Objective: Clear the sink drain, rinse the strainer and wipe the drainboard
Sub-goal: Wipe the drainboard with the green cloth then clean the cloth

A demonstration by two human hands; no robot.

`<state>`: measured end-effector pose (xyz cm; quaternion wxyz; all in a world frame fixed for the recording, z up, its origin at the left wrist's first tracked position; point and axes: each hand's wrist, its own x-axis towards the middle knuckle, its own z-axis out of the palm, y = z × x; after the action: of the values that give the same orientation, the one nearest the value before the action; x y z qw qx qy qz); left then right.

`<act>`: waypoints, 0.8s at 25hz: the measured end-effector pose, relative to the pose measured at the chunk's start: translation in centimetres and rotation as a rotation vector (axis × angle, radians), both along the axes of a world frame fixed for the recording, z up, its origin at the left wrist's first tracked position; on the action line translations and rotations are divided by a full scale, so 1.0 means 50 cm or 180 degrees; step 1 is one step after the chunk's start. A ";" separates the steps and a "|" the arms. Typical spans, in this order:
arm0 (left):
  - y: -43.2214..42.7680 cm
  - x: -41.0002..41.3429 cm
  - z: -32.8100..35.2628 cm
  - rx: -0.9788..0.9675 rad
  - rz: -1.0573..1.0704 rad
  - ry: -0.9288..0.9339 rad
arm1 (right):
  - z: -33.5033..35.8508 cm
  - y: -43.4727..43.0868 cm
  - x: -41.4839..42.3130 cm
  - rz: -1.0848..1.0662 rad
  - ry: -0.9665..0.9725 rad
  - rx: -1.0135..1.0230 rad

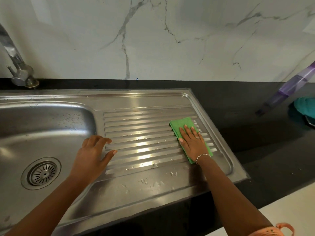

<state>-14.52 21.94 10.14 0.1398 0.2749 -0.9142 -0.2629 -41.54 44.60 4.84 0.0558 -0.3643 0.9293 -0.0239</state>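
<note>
Drainboard (144, 126): steel, ribbed, right of the sink basin (42, 130), set in a black countertop (255, 133). Head view: right hand (190, 142) flat, fingers straight, pressing a folded green cloth (182, 123) onto the ribs at the right end. Left hand (92, 154) rests at the ribs' left edge, fingers loosely bent, holding nothing. Strainer (42, 173) seated in the drain. Water droplets (150, 183) on the front flat. Faucet (18, 68) far left.
</note>
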 end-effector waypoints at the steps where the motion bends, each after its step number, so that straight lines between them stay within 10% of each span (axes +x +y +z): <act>1: 0.000 0.000 -0.001 -0.0011 -0.0005 -0.0003 | 0.001 0.010 -0.013 -0.0039 -0.0005 0.0011; 20: -0.013 0.028 -0.002 0.0019 -0.0152 0.0103 | 0.009 0.063 0.047 -0.0720 -0.0080 0.0331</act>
<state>-13.11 21.28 10.03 0.1474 0.2491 -0.9174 -0.2732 -39.17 47.74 5.31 0.0832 -0.2535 0.9637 0.0136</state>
